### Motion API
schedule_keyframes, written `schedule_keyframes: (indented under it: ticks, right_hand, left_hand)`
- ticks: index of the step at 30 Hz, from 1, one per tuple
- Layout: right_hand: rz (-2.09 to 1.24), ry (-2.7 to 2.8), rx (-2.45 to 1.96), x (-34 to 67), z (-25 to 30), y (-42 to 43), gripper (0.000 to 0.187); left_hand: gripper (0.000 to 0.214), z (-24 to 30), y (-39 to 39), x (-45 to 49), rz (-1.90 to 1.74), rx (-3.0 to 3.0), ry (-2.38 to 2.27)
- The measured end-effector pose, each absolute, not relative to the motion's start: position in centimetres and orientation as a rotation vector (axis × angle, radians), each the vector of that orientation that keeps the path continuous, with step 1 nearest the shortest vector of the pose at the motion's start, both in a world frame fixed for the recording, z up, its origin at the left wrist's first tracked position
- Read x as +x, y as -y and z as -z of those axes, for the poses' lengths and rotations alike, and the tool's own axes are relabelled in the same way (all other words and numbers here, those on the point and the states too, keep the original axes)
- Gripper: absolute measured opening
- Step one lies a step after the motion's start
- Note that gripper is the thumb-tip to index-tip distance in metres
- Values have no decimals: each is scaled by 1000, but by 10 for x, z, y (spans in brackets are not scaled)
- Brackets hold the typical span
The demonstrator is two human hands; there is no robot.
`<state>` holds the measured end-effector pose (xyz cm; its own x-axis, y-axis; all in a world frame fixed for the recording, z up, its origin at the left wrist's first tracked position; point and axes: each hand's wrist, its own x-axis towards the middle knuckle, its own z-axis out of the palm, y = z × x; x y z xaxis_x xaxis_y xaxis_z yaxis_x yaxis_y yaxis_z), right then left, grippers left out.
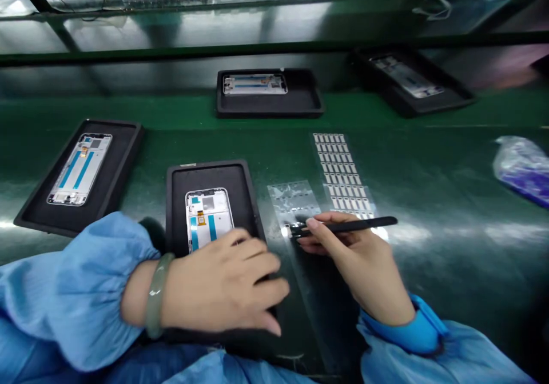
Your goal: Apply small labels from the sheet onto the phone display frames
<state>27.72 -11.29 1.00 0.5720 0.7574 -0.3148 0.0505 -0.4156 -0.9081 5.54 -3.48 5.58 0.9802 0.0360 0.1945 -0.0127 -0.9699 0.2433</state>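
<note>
My left hand [223, 284] lies flat on the near end of a black tray [244, 184], its fingers stretched over the lower part of a white phone frame [208, 215] with blue strips. My right hand [355, 258] pinches black tweezers [343, 226], whose tip rests on a clear film sheet [291, 198] just right of the tray. A sheet of small grey stickers [341, 172] lies beyond the tweezers. Both arms wear blue sleeves; a green bangle [155, 295] circles my left wrist.
Three more black trays with phone frames sit on the green bench: one at the left [115, 167], one at the back middle [300, 95], one at the back right [433, 101]. A plastic bag [521, 167] lies at the right edge. A shelf rail [274, 47] crosses behind.
</note>
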Motion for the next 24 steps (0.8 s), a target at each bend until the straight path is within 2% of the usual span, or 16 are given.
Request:
schedule_keyframes:
  ticks: [5,13,19,24]
  right_hand:
    - [-964,632,-1825,276,-11,111,54]
    - [-1155,423,-1667,280,-30,98,51]
    - [-960,597,-1814,280,-37,90,49]
    - [-1027,645,-1888,278,-23,95,46]
  left_hand:
    - [58,-27,25,91,-290,3011,-245]
    - [57,-9,26,90,-366,2980,-295]
    - [50,-6,21,85,-385,2950,-274]
    - [49,-6,22,85,-362,2937,-296]
